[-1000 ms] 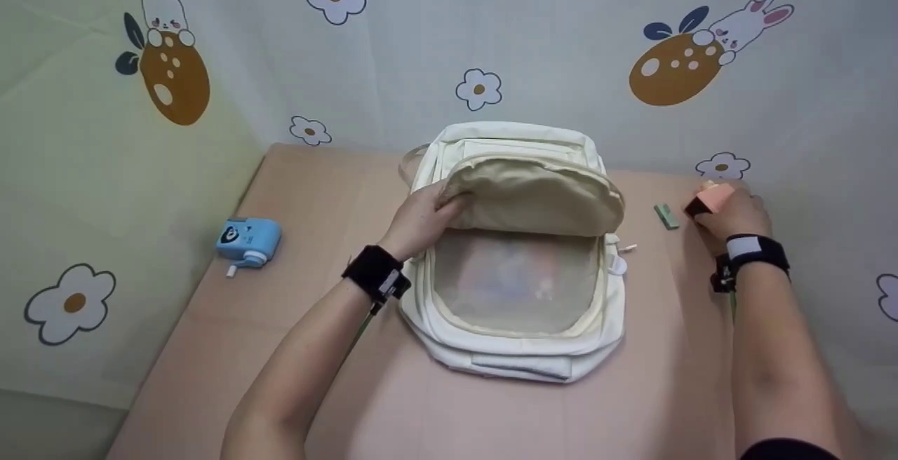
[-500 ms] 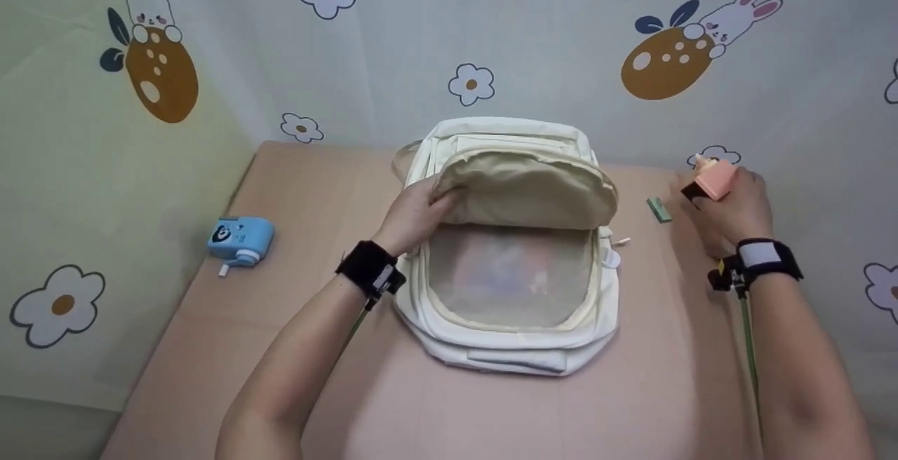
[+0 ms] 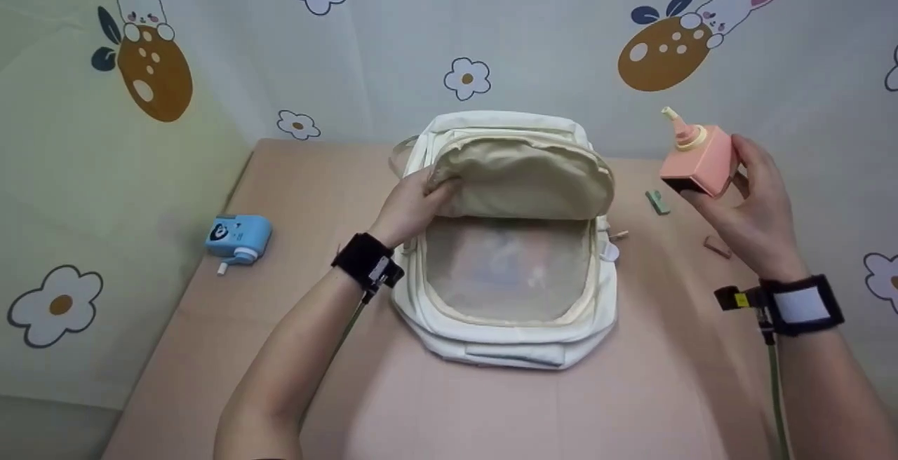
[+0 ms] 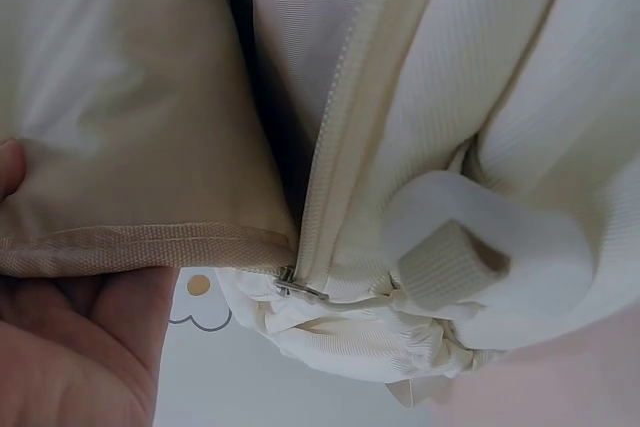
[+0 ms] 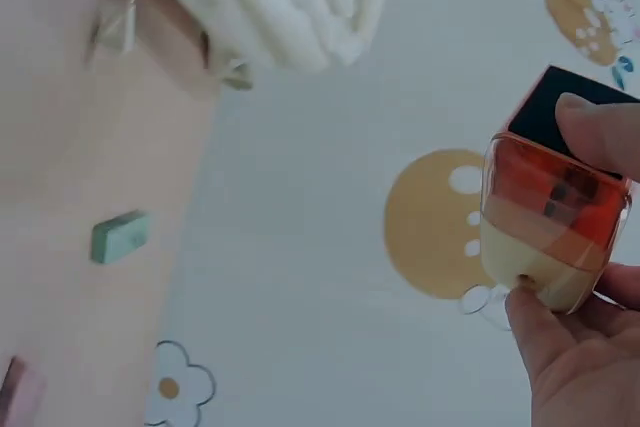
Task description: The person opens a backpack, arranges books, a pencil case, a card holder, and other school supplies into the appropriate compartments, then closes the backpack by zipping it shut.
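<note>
A cream-white backpack (image 3: 505, 348) lies on the table with its front flap (image 3: 526, 186) unzipped and raised. My left hand (image 3: 407, 211) pinches the flap's left edge; in the left wrist view the thumb (image 4: 8, 167) is on the lining and the fingers are beneath. Blurred colours show through the pale panel (image 3: 508, 271) in the opening. To the backpack's right, my right hand (image 3: 761, 207) grips a pink hand-crank pencil sharpener (image 3: 708, 158) above the table, crank upward. The right wrist view shows the thumb on the sharpener's (image 5: 555, 217) dark face and fingers on its cream end.
A blue crank pencil sharpener (image 3: 238, 237) stands near the table's left edge. A small green block (image 3: 657, 202) and a small pinkish-brown block (image 3: 717, 247) lie right of the backpack. A patterned curtain (image 3: 393, 39) hangs along the back and sides.
My right hand has lifted the pink pencil sharpener from the table's right edge, uncovering the pinkish-brown block. My left hand keeps holding the flap up. The head view has shifted slightly.
</note>
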`<state>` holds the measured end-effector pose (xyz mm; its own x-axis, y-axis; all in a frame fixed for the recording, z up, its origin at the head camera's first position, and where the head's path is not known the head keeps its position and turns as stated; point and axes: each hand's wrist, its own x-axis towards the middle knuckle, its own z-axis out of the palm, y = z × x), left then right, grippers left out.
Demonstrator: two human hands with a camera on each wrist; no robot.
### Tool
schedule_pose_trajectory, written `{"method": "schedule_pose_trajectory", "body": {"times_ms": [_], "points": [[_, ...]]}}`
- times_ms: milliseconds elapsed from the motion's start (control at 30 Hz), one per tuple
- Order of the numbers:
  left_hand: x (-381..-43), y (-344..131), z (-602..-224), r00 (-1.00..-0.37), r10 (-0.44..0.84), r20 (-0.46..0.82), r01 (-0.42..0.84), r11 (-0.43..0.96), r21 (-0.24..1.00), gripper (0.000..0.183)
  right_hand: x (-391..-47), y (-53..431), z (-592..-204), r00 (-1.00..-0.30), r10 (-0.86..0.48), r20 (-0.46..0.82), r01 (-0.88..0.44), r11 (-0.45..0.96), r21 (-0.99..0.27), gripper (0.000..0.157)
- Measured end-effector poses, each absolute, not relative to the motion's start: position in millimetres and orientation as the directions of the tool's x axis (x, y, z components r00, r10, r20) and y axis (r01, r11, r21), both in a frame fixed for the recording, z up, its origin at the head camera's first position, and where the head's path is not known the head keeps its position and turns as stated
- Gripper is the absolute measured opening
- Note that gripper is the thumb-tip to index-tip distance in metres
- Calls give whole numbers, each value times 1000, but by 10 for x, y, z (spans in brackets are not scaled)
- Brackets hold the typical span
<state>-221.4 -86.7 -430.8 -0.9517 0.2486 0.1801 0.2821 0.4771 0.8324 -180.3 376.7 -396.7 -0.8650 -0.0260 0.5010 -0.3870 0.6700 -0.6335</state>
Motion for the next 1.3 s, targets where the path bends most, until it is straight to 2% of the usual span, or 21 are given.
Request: {"method": "schedule_pose_trajectory", "body": {"times_ms": [100, 233, 367, 467, 633, 800, 1067, 1300], "points": [[-2220, -878, -4292, -952, 249, 177, 280, 478, 833, 35, -1654, 3613, -3872, -809, -157, 567, -518, 646, -561, 99], [-2240, -880, -4258, -954, 239, 179, 277, 488, 828, 34, -1487, 3379, -3799, -742, -368, 560, -643, 626, -441, 102], [-2260, -871, -4224, -955, 234, 181, 277, 492, 825, 33, -1377, 3154, -3859, -689, -545, 478, -717, 606, -343, 97], [-2266, -861, -4210, -955, 236, 182, 278, 489, 826, 34, -1349, 3000, -4007, -693, -608, 388, -720, 618, -318, 95], [-2250, -850, -4208, -956, 233, 178, 273, 487, 830, 32, -1446, 2788, -4304, -721, -644, 257, -692, 647, -321, 90], [-2224, -838, -4217, -953, 246, 174, 275, 475, 836, 31, -1573, 2661, -4496, -744, -639, 196, -665, 676, -318, 88], [-2207, -843, -4204, -958, 232, 169, 264, 483, 835, 30, -1609, 2588, -4579, -744, -642, 186, -666, 685, -297, 84], [-2207, -850, -4179, -954, 239, 180, 275, 462, 843, 31, -1549, 2562, -4609, -733, -619, 283, -679, 687, -258, 70]]}}
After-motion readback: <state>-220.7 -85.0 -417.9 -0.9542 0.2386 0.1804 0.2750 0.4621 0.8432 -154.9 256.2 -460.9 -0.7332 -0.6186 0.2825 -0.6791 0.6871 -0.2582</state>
